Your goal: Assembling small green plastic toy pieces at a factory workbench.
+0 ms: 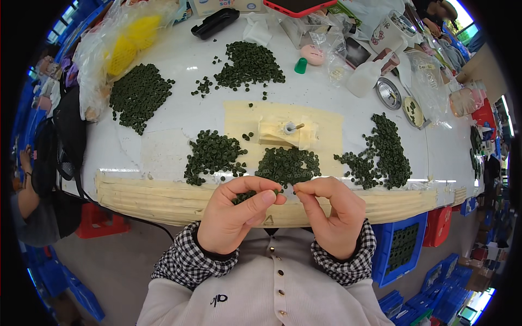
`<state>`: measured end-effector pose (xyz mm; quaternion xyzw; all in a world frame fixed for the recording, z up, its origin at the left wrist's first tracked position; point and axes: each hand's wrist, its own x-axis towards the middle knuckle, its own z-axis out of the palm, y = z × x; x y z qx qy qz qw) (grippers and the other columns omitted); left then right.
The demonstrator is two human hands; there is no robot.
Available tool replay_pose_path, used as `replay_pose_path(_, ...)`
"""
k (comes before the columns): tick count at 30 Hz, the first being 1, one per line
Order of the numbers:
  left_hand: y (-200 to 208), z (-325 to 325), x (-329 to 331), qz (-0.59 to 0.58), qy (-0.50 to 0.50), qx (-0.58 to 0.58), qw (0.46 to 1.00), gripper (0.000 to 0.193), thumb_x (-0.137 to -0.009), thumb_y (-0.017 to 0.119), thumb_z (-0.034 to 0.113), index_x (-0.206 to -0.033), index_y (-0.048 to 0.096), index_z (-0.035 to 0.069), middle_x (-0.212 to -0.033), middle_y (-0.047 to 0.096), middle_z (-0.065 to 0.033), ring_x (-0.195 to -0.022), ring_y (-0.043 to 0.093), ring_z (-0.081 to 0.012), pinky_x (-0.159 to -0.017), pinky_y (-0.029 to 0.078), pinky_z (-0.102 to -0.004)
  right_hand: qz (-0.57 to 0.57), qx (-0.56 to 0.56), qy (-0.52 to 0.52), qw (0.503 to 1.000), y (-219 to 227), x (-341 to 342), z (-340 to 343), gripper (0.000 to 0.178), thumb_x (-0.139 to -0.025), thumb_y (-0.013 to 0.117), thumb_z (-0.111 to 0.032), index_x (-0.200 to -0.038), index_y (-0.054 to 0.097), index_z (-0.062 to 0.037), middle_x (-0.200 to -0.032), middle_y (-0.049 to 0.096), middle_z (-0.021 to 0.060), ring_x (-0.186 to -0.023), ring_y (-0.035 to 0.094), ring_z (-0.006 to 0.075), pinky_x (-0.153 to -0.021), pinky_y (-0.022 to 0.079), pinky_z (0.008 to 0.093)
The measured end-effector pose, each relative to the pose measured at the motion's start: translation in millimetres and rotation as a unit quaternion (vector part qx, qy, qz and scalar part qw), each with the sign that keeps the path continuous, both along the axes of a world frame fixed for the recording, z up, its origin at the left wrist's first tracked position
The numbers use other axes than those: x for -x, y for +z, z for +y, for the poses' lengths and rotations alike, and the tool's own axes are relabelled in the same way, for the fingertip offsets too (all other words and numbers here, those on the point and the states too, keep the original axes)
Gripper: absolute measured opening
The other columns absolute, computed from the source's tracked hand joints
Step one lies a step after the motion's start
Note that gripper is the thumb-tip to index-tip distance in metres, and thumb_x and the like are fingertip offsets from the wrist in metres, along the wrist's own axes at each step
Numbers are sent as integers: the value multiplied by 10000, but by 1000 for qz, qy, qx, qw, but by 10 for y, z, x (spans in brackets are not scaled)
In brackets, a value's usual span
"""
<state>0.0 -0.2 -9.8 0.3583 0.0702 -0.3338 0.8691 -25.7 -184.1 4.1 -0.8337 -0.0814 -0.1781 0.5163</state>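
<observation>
My left hand [236,209] is closed at the table's front edge, with several small dark green rings in its curled fingers and one pinched at the fingertips. Close beside it, my right hand [334,209] has thumb and forefinger pinched together; whatever they hold is too small to make out. Just beyond my fingertips lies a pile of dark green rings [288,165]. Behind that pile, a tape-wrapped block [274,133] with an upright pin [298,126] stands on a tan taped patch [239,117]. More rings lie heaped at left [212,155] and right [389,152].
Two more dark green heaps lie farther back, a left heap [141,98] and a middle heap [250,65]. A black case [215,23], a green cap [300,66] and a round tin [388,92] are at the back. A blue crate [385,261] stands below the table at right.
</observation>
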Motion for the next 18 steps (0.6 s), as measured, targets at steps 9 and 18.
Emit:
replay_pose_path(9,24,-46,26,-33,0,-62,998,147,-888,610,66,-1028,615,20,-879,669,-111,-556,413,-26,-499,324,-176,117,-202,37,972,-24,33,47,136,-791,663,58,-925,651,33,-856,692,108,-798,673,153,-740,528,243)
replay_pose_path(18,26,-78,58,-93,11,-110,989,123,-875,632,48,-983,656,-7,-907,678,-76,-735,567,-46,-601,429,-168,109,-219,83,966,-80,0,21,116,-818,627,66,-932,630,50,-914,605,106,-804,638,150,-706,511,235)
